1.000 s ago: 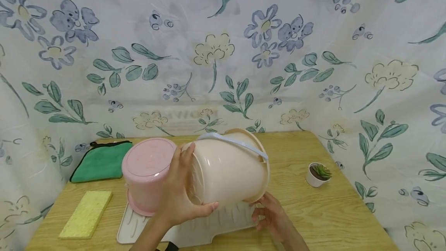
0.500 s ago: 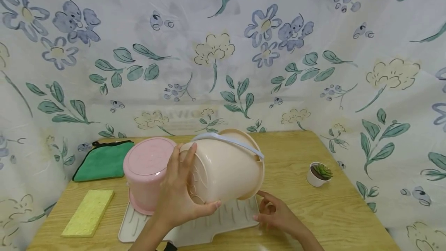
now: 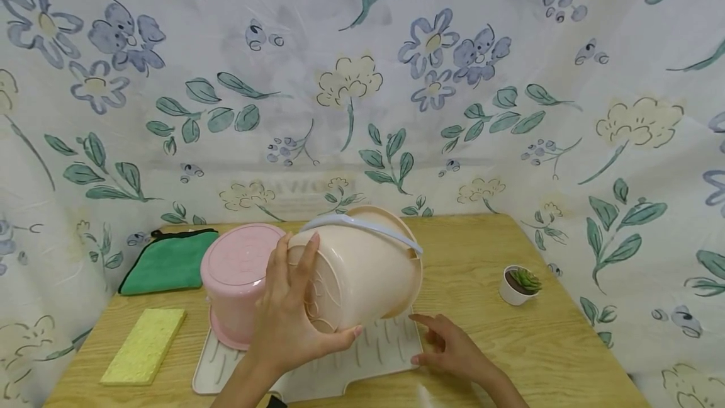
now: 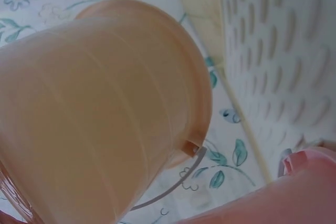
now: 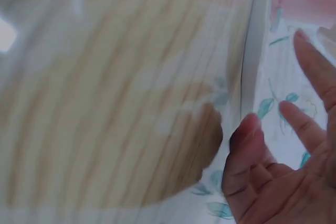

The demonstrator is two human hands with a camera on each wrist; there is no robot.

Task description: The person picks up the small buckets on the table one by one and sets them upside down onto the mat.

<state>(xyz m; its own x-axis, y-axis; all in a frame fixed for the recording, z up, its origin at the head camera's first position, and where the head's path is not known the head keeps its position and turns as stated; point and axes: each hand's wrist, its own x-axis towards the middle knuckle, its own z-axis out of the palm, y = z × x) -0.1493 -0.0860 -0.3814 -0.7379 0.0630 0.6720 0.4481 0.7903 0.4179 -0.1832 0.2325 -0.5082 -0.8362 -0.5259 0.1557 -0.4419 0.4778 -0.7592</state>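
Note:
A cream plastic bucket (image 3: 376, 276) with a pale blue handle (image 3: 362, 226) is held tilted on its side above the white ridged mat (image 3: 374, 354), its mouth facing right and away. My left hand (image 3: 291, 317) grips it at the base, fingers spread over the bottom and thumb along the lower side. In the left wrist view the bucket's wall (image 4: 100, 108) fills much of the frame. My right hand (image 3: 453, 348) is at the mat's right edge, holding nothing. The right wrist view shows its thumb (image 5: 244, 145) close beside that edge and its fingers loosely spread.
An upside-down pink bucket (image 3: 243, 263) stands on the mat's left part. Further left lie a yellow sponge (image 3: 144, 345) and a green zip pouch (image 3: 167, 263). A small potted succulent (image 3: 518, 285) stands on the wooden table (image 3: 561, 351) at right. A floral curtain hangs behind.
The cream bucket has swung slightly left, its base turning more toward the camera, still in my left hand. My right hand has dropped from the bucket's rim down to the mat's right edge.

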